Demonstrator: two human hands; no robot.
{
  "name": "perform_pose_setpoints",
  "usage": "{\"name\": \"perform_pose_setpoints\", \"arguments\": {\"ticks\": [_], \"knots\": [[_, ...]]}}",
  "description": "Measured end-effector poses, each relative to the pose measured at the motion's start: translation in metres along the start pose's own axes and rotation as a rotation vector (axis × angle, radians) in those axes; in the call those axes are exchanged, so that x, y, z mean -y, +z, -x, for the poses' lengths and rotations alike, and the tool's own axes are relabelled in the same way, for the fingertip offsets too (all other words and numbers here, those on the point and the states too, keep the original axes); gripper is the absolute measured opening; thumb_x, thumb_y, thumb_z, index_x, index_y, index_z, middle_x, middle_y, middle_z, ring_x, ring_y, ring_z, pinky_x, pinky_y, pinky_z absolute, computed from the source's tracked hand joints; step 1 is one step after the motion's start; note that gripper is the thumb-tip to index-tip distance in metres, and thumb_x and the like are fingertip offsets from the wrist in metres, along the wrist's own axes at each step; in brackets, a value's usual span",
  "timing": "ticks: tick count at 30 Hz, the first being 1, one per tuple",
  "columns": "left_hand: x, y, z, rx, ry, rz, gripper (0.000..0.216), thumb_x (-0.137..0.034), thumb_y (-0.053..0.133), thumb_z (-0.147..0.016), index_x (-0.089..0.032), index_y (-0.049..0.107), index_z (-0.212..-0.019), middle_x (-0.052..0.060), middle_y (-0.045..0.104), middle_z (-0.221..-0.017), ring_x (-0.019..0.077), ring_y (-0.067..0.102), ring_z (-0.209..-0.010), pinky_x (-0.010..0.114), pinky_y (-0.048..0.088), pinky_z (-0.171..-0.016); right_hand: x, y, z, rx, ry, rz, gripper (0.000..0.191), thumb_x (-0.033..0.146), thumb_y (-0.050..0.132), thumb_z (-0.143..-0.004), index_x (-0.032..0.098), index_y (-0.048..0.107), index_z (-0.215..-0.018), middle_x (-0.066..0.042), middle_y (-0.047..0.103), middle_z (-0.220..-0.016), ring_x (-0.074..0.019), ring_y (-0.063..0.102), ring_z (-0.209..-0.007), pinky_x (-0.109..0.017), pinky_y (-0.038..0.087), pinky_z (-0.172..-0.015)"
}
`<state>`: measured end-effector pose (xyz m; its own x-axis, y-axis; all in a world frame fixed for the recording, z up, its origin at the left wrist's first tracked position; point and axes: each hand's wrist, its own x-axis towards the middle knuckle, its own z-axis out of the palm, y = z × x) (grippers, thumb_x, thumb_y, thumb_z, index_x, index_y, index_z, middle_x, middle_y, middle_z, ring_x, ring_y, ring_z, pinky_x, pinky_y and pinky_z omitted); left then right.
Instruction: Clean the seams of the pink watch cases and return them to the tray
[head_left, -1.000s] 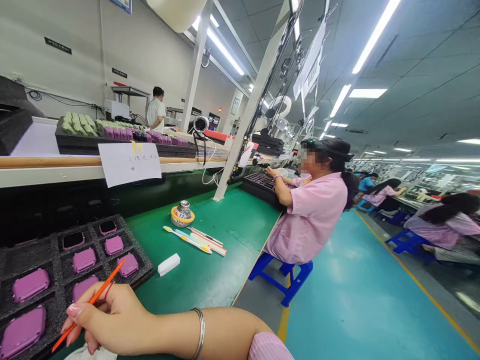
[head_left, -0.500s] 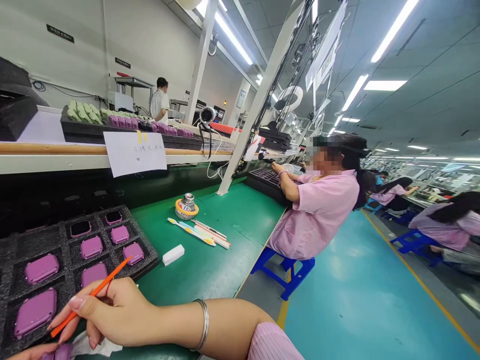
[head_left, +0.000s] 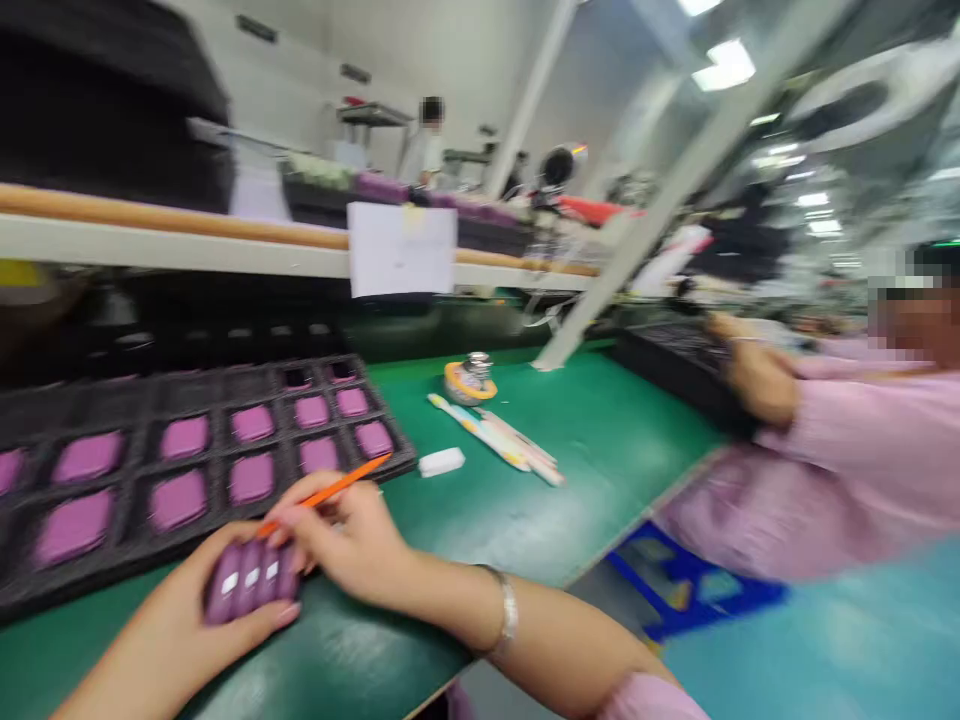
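Observation:
My left hand [head_left: 161, 620] is wrapped around a small purple watch case [head_left: 251, 580], its fingers and thumb at the sides. Motion smears the case, so its details are unclear. My right hand [head_left: 360, 540] pinches a thin orange pointed stick [head_left: 341, 485], whose lower end is at the top of the case; whether they touch I cannot tell. The stick's other end points up and right. Just behind both hands lies a black foam tray [head_left: 399, 452] with purple cases in several of its compartments.
Right of the tray on the green bench [head_left: 420, 530] are a white block [head_left: 442, 462], toothbrushes and sticks [head_left: 495, 440], and a yellow-rimmed round container [head_left: 470, 382]. A shelf [head_left: 285, 250] crosses above, with a paper sheet [head_left: 403, 250]. A co-worker in pink [head_left: 862, 470] sits to the right.
The view has swung left and is blurred. More of the tray shows, and my left hand with the purple case has come fully into view. My right hand still holds the orange stick.

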<state>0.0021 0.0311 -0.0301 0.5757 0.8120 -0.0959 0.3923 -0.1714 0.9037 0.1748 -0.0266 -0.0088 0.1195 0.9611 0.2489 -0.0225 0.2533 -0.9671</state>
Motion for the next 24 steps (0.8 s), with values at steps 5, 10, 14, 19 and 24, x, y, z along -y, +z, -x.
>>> {"name": "perform_pose_setpoints", "arguments": {"ticks": [5, 10, 14, 19, 24], "knots": [[-0.03, 0.004, 0.01, 0.142, -0.145, 0.266, 0.049, -0.031, 0.087, -0.058, -0.022, 0.058, -0.097, -0.001, 0.074, -0.088, 0.0201, 0.069, -0.083, 0.032, 0.056, -0.079, 0.004, 0.001, 0.013, -0.004, 0.075, -0.047, 0.024, 0.041, 0.066, -0.092, 0.018, 0.063, -0.086, 0.001, 0.067, -0.07, -0.0082, 0.065, -0.057, -0.02, 0.056, -0.058], [-0.025, 0.0, 0.011, 0.144, -0.135, 0.266, 0.053, -0.031, 0.089, -0.057, -0.02, 0.06, -0.099, 0.0, 0.07, -0.092, 0.0185, 0.063, -0.084, 0.03, 0.049, -0.075, 0.009, 0.006, 0.022, 0.093, -0.03, 0.009, 0.024, 0.038, 0.057, -0.099, 0.022, 0.057, -0.081, 0.0, 0.065, -0.067, -0.0104, 0.062, -0.052, -0.021, 0.052, -0.047], [-0.022, 0.001, 0.014, 0.165, -0.123, 0.299, 0.05, -0.027, 0.088, -0.058, -0.02, 0.06, -0.1, 0.0, 0.069, -0.095, 0.017, 0.061, -0.083, 0.028, 0.047, -0.073, 0.01, 0.011, 0.024, 0.099, -0.162, 0.251, 0.014, 0.027, 0.055, -0.1, 0.024, 0.058, -0.087, 0.001, 0.064, -0.069, -0.011, 0.065, -0.058, -0.023, 0.054, -0.053], [-0.021, 0.002, 0.014, 0.176, -0.128, 0.348, 0.049, -0.029, 0.087, -0.06, -0.021, 0.059, -0.1, -0.001, 0.067, -0.09, 0.0156, 0.058, -0.078, 0.028, 0.045, -0.071, 0.006, 0.01, 0.024, 0.158, -0.236, 0.416, 0.009, 0.02, 0.055, -0.099, 0.025, 0.058, -0.092, -0.003, 0.067, -0.079, -0.0149, 0.069, -0.073, -0.028, 0.057, -0.062], [-0.022, 0.001, 0.014, 0.183, -0.092, 0.287, 0.051, -0.037, 0.086, -0.062, -0.021, 0.061, -0.103, 0.001, 0.069, -0.097, 0.0197, 0.061, -0.085, 0.032, 0.046, -0.076, 0.009, 0.008, 0.026, 0.308, -0.303, 0.543, 0.01, 0.017, 0.054, -0.098, 0.026, 0.051, -0.095, -0.002, 0.065, -0.079, -0.0121, 0.066, -0.07, -0.024, 0.055, -0.061]]}}
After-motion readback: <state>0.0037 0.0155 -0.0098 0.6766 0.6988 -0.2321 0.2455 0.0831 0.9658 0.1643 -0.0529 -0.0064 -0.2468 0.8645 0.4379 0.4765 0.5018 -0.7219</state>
